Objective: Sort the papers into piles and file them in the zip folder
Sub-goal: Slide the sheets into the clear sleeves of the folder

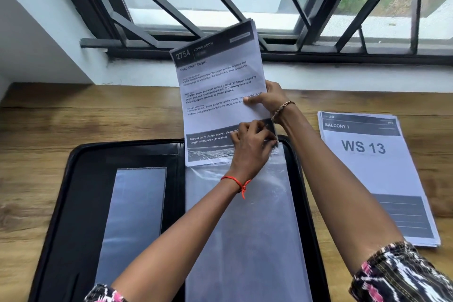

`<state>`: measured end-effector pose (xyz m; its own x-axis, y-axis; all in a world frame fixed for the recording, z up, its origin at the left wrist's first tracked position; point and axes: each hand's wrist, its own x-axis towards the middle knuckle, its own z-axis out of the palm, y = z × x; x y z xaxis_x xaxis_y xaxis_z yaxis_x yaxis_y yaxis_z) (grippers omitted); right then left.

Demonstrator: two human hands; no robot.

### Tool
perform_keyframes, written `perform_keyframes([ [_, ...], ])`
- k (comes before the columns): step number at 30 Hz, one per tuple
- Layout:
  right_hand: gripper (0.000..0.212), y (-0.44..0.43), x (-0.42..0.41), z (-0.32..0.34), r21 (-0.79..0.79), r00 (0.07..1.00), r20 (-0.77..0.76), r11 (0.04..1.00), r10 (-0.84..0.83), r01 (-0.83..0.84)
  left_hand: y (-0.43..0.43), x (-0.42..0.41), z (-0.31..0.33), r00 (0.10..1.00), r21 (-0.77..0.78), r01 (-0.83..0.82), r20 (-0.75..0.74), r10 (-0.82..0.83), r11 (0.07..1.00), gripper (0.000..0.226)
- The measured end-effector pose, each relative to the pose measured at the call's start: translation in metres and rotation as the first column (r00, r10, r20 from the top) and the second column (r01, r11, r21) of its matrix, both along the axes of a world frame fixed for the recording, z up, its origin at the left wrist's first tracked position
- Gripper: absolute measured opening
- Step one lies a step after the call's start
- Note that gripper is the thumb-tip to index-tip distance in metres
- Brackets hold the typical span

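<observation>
An open black zip folder (pixel 61 203) lies on the wooden desk, with clear plastic sleeves (pixel 245 228) on its right half. A stack of printed papers (pixel 215 81), top sheet headed "2754 Living Room", stands tilted with its lower end inside the mouth of the top sleeve. My right hand (pixel 267 98) grips the stack's right edge, thumb on the front. My left hand (pixel 252 144) pinches the sleeve's upper edge at the stack's lower right corner. A second pile of papers (pixel 372 174), marked "Balcony 1, WS 13", lies flat to the right of the folder.
The folder's left half carries a shiny pocket panel (pixel 132 223). A window with dark metal bars (pixel 220 7) and a white sill runs along the back of the desk (pixel 73 115). A white wall stands at the left.
</observation>
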<state>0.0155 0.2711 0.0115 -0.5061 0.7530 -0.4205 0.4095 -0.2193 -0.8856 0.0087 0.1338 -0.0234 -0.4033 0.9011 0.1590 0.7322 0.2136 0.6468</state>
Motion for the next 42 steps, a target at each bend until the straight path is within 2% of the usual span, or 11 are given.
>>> perform_keyframes([
  [5, 0.037, 0.003, -0.011, 0.012, 0.029, 0.999, -0.019, 0.999, 0.040, -0.040, 0.000, -0.004, 0.003, 0.998, 0.124, -0.044, -0.031, 0.048, 0.991, 0.006],
  [8, 0.033, 0.002, -0.019, 0.019, 0.050, 0.996, -0.055, 0.997, 0.069, -0.066, -0.002, -0.005, 0.005, 0.994, 0.196, -0.081, -0.060, 0.094, 0.977, 0.015],
  [13, 0.032, 0.002, -0.024, 0.031, 0.044, 0.991, -0.092, 0.994, 0.099, -0.096, -0.012, -0.008, 0.006, 0.984, 0.197, -0.149, -0.068, 0.165, 0.969, 0.029],
  [16, 0.030, 0.005, -0.025, 0.034, 0.036, 0.980, -0.153, 0.992, 0.128, -0.124, -0.019, -0.010, 0.008, 0.983, 0.212, -0.157, -0.057, 0.172, 0.965, 0.027],
  [21, 0.033, 0.011, -0.022, 0.036, -0.010, 0.971, -0.227, 0.996, 0.079, -0.083, -0.029, -0.015, 0.002, 0.983, 0.208, -0.137, -0.091, 0.159, 0.968, 0.022],
  [26, 0.039, 0.007, -0.013, 0.030, -0.035, 0.988, -0.151, 0.999, 0.034, -0.039, -0.029, -0.018, -0.007, 0.971, 0.193, -0.091, -0.202, 0.130, 0.977, 0.018],
  [29, 0.034, 0.005, -0.009, 0.028, -0.023, 0.993, -0.112, 0.999, 0.039, -0.042, -0.025, -0.017, -0.011, 0.950, 0.178, -0.071, -0.289, 0.121, 0.981, 0.021],
  [34, 0.037, 0.003, -0.002, 0.022, -0.068, 0.999, -0.010, 0.996, 0.052, -0.052, -0.022, -0.020, -0.012, 0.939, 0.183, -0.061, -0.322, 0.118, 0.981, 0.023],
  [38, 0.035, 0.001, 0.001, 0.016, 0.034, 0.992, 0.095, 0.996, 0.081, -0.085, -0.022, -0.018, -0.014, 0.946, 0.184, -0.053, -0.305, 0.108, 0.982, 0.023],
  [40, 0.038, -0.002, 0.001, 0.017, 0.114, 0.976, 0.184, 0.984, 0.114, -0.137, -0.022, -0.017, -0.016, 0.945, 0.160, -0.055, -0.309, 0.103, 0.986, 0.022],
  [42, 0.039, -0.005, 0.002, 0.016, 0.152, 0.974, 0.206, 0.980, 0.095, -0.127, -0.022, -0.016, -0.018, 0.948, 0.119, -0.064, -0.303, 0.097, 0.991, 0.020],
])
